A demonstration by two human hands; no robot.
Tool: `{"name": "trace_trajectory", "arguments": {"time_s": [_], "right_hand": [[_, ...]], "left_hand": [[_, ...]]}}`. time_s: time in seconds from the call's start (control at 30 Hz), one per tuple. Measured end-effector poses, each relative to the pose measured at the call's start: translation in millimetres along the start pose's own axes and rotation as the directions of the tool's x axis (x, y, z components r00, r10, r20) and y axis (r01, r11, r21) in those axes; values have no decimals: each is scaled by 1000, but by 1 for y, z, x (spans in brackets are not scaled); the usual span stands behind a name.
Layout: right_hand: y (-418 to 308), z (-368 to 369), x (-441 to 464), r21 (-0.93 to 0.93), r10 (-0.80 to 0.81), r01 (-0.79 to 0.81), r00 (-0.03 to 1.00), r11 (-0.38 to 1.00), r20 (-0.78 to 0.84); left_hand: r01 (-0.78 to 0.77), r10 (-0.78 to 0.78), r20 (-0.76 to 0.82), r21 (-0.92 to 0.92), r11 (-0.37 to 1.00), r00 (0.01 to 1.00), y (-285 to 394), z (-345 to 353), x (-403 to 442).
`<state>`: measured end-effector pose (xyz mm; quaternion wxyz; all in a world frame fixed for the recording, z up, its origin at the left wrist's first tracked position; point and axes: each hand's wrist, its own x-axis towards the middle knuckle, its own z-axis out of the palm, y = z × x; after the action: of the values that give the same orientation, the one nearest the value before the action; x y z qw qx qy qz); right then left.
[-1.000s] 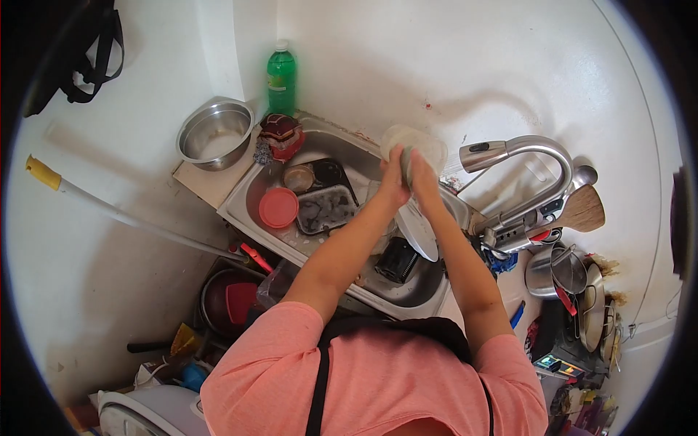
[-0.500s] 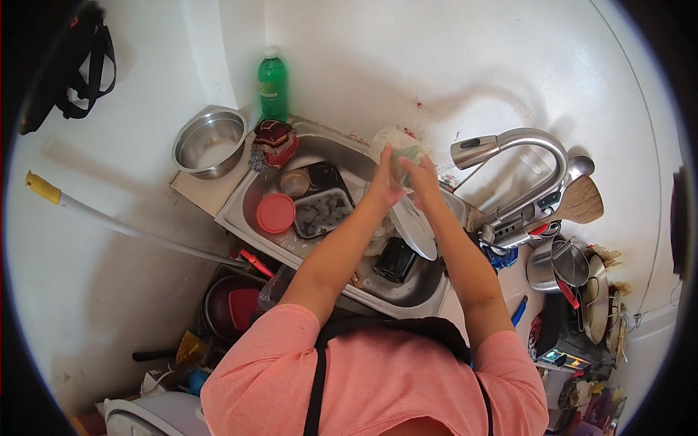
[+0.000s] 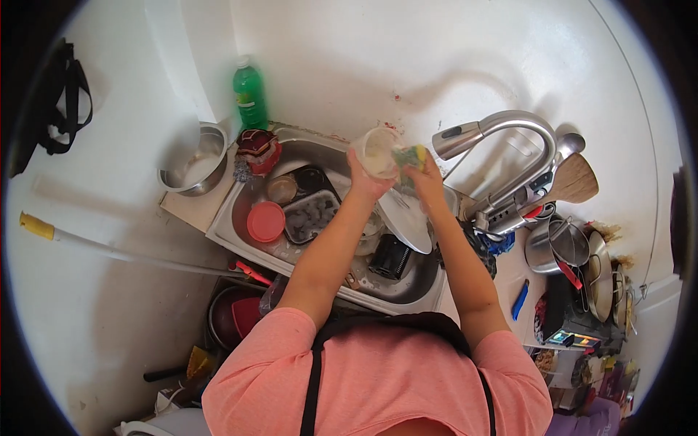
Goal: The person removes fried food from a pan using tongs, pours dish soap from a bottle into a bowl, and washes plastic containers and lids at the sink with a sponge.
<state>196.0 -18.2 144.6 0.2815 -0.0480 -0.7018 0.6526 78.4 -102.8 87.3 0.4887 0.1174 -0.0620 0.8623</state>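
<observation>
Above the sink (image 3: 218,230), my left hand (image 3: 369,180) grips a clear plastic container (image 3: 378,149) whose open side faces up. My right hand (image 3: 427,176) is closed around a green and yellow sponge (image 3: 411,157), just right of the container. The faucet (image 3: 459,138) arches in from the right beside it. Below my hands a white plate (image 3: 404,221) leans in the sink near a black slotted holder (image 3: 390,256). A red round lid (image 3: 266,221) and a soapy tray (image 3: 311,216) lie in the left part.
A green bottle (image 3: 249,94) stands at the back left corner, near a steel bowl (image 3: 195,161). Utensils with a wooden spatula (image 3: 576,179), a steel pot (image 3: 542,247) and a blue-handled item (image 3: 520,300) are at the right. A pole (image 3: 138,254) leans at the left.
My hands have moved apart; the container is now tilted upward in my left hand and the sponge shows in my right. No spray shows at the faucet now. The view has shifted slightly.
</observation>
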Motion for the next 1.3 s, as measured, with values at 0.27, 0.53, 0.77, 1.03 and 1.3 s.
{"name": "trace_trajectory", "arguments": {"time_s": [0.27, 0.53, 0.77, 1.03, 1.3], "right_hand": [[78, -77, -54, -553, 188, -284, 956, 783, -225], [31, -119, -63, -826, 394, -51, 894, 562, 213], [-33, -142, -66, -422, 454, -417, 891, 805, -14], [-38, -164, -122, 261, 450, -434, 893, 862, -4], [-43, -233, -114, 94, 587, -612, 784, 785, 203]], "left_hand": [[-48, 581, -524, 715, 698, 623, -28, 37, -6], [64, 751, -16, 997, -35, 661, -27, 4, -2], [-96, 574, -443, 729, 677, 689, -33, 43, -15], [116, 70, -389, 436, 893, 919, -16, 35, -31], [150, -36, -363, 292, 945, 931, -17, 52, -30]]}}
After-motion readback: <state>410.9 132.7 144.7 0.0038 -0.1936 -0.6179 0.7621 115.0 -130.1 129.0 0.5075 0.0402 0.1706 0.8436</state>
